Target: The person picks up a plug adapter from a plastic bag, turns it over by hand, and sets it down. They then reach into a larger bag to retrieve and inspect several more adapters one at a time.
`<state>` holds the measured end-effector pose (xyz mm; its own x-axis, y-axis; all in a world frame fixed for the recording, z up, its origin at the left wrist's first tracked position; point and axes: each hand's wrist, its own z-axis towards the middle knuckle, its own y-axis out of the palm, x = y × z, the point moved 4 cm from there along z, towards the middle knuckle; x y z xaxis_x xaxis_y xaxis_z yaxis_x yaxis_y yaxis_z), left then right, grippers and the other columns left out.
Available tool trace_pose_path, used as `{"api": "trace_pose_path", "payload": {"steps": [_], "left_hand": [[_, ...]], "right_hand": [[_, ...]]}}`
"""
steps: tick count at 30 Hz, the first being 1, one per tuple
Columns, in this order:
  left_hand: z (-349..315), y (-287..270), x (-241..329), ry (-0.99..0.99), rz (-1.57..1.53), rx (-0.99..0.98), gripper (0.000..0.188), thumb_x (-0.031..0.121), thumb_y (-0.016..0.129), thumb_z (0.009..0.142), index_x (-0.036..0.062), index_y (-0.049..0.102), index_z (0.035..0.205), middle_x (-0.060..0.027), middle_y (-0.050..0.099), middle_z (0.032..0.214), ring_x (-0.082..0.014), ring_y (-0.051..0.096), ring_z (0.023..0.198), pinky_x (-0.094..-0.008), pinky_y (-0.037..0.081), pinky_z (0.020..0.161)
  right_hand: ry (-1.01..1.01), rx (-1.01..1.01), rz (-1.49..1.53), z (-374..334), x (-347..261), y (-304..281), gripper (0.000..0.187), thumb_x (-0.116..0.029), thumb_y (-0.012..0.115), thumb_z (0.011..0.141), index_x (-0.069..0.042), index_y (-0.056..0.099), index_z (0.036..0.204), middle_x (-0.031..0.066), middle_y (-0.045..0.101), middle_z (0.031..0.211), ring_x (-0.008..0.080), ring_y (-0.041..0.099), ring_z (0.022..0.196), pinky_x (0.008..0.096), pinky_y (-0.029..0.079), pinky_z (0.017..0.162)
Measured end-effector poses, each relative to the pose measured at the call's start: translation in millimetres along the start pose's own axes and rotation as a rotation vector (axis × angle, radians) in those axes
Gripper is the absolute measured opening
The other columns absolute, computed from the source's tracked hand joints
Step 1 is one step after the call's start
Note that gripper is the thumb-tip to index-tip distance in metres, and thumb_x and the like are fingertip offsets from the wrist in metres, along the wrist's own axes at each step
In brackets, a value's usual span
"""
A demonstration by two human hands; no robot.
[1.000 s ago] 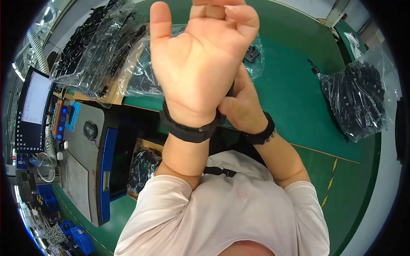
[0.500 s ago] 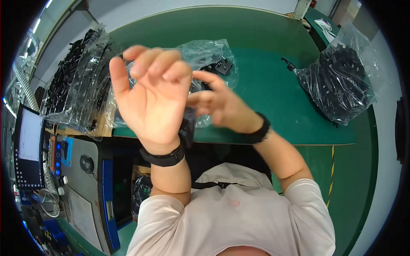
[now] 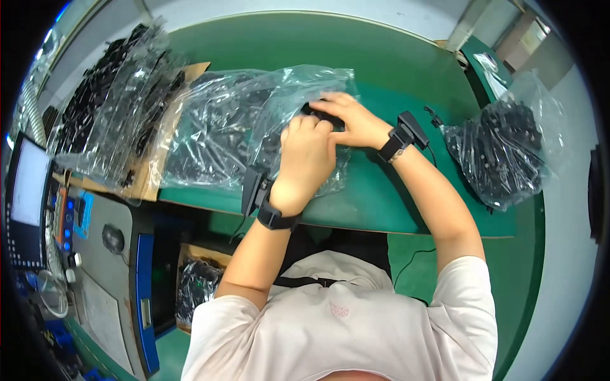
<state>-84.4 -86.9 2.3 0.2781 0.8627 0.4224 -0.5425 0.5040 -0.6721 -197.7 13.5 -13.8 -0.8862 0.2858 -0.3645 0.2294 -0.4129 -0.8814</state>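
Both my hands meet over the right end of a large clear plastic bag (image 3: pixel 216 136) lying on the green table. A small black plastic part (image 3: pixel 325 115) shows between them, mostly hidden by my fingers. My left hand (image 3: pixel 306 159) comes down on its near side, fingers curled in over it. From the right, my right hand (image 3: pixel 361 122) closes on the same part with thumb and fingers. Each wrist wears a black strap with a small black box.
On the left, clear bags of black parts (image 3: pixel 114 95) lie on cardboard (image 3: pixel 155 165). Another full bag (image 3: pixel 502 149) stands at the right, beside a loose black piece (image 3: pixel 432 116). A monitor (image 3: pixel 30 184) and a mouse (image 3: pixel 113 238) are at the far left.
Both hands, raised and open before, have come down onto the black part at the bag's right end and closed on it. The view has shifted slightly.
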Motion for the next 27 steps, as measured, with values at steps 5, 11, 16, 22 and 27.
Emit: {"api": "trace_pose_path", "payload": {"steps": [5,11,16,22,27], "left_hand": [[17,-6,-1,0.173,-0.041,0.129,0.027,0.008,0.066,0.067,0.0024,0.06,0.092,-0.0155,0.056,0.101,-0.0362,0.049,0.106,-0.0461,0.04,0.086],[51,-13,-28,0.177,0.071,0.08,0.02,0.014,0.063,0.069,0.0024,0.063,0.086,-0.016,0.061,0.088,-0.0355,0.054,0.095,-0.0459,0.043,0.082],[68,-1,-53,-0.218,-0.197,-0.485,0.036,0.015,0.068,0.071,0.0016,0.063,0.104,-0.0213,0.062,0.101,-0.0356,0.056,0.102,-0.0377,0.045,0.087],[52,13,-54,-0.049,0.032,-0.448,0.064,0.015,0.078,0.061,0.0092,0.057,0.121,-0.019,0.047,0.131,-0.0341,0.042,0.121,-0.0406,0.039,0.097],[61,13,-37,0.045,-0.331,-0.439,0.075,0.017,0.079,0.06,0.0107,0.049,0.129,-0.0193,0.044,0.133,-0.0382,0.043,0.12,-0.041,0.037,0.101]], "right_hand": [[0.193,-0.119,-0.266,22,17,11,0.087,-0.043,0.079,0.057,-0.032,0.042,0.135,0.0121,0.033,0.145,0.0476,0.028,0.128,0.0678,0.025,0.099],[0.042,-0.097,-0.156,25,0,16,0.072,-0.03,0.079,0.053,-0.018,0.054,0.12,0.0086,0.047,0.128,0.0397,0.042,0.106,0.0457,0.042,0.093],[0.06,0.028,-0.17,4,-5,11,0.068,-0.033,0.079,0.055,-0.016,0.056,0.117,0.0109,0.041,0.136,0.0423,0.039,0.118,0.0448,0.042,0.096],[0.039,0.397,-0.113,-22,0,-6,0.043,-0.034,0.08,0.057,-0.013,0.068,0.092,0.0049,0.058,0.107,0.0271,0.051,0.105,0.0386,0.048,0.085],[0.246,0.599,0.259,-35,13,-27,0.046,-0.018,0.082,0.058,-0.004,0.065,0.098,0.0089,0.061,0.097,0.0209,0.06,0.088,0.0305,0.049,0.08]]}}
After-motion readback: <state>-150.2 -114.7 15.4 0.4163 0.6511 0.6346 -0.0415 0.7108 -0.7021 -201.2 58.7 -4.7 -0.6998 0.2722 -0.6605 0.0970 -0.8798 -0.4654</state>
